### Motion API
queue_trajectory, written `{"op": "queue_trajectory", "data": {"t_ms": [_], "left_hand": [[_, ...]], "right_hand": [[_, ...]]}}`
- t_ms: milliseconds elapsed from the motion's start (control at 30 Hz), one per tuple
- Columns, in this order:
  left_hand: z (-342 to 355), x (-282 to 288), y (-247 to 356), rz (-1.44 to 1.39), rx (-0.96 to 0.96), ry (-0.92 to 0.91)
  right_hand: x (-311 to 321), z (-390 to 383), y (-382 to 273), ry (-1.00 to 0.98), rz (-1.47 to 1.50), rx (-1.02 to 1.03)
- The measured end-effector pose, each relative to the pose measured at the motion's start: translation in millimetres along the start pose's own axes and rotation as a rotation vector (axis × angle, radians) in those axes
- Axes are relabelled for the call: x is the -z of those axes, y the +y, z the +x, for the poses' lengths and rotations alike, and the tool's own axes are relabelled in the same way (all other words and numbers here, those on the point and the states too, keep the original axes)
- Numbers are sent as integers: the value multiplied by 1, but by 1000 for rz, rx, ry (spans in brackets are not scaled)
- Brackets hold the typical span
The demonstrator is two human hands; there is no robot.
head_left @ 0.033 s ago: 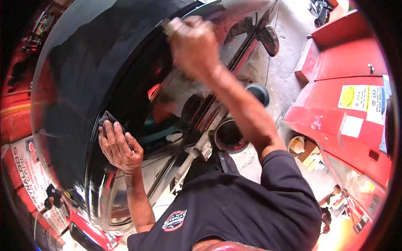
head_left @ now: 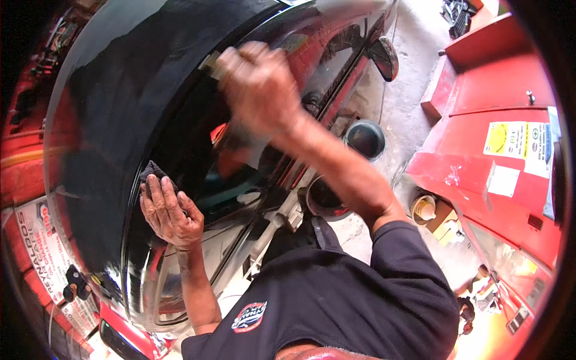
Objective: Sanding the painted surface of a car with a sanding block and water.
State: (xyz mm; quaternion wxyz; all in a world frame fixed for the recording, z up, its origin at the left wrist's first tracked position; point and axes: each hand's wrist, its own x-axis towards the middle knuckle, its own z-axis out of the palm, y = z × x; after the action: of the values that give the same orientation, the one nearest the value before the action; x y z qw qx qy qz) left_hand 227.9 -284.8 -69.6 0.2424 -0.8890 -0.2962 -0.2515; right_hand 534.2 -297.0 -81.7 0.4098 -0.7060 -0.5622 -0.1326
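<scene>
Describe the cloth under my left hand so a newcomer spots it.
Find the big black car, then your left hand on it. The cloth pokes out beyond that hand: black, matte and rough-textured, unlike the car's glossy surface around it.

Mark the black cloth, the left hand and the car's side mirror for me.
Black cloth point(head_left: 152, 170): head view, part showing beyond the fingertips.
Left hand point(head_left: 173, 217): head view, back of hand.
Side mirror point(head_left: 384, 59): head view, middle.
</scene>
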Motion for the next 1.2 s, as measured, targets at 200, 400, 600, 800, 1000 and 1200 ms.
{"op": "queue_trajectory", "data": {"t_ms": [200,400,600,800,1000,1200], "left_hand": [[-4,3,0,-13,8,-4],[3,-4,4,-8,-2,21],[-3,-1,1,-20,28,34],[-3,-2,2,6,23,53],[-6,2,0,-39,54,37],[-25,27,-19,-55,122,-65]], "right_hand": [[5,9,32,165,24,118],[-20,18,27,120,-267,-1],[5,-2,-6,93,-4,203],[10,11,-2,-16,-200,-94],[0,-10,-52,-10,27,236],[17,35,51,160,-65,111]]}}
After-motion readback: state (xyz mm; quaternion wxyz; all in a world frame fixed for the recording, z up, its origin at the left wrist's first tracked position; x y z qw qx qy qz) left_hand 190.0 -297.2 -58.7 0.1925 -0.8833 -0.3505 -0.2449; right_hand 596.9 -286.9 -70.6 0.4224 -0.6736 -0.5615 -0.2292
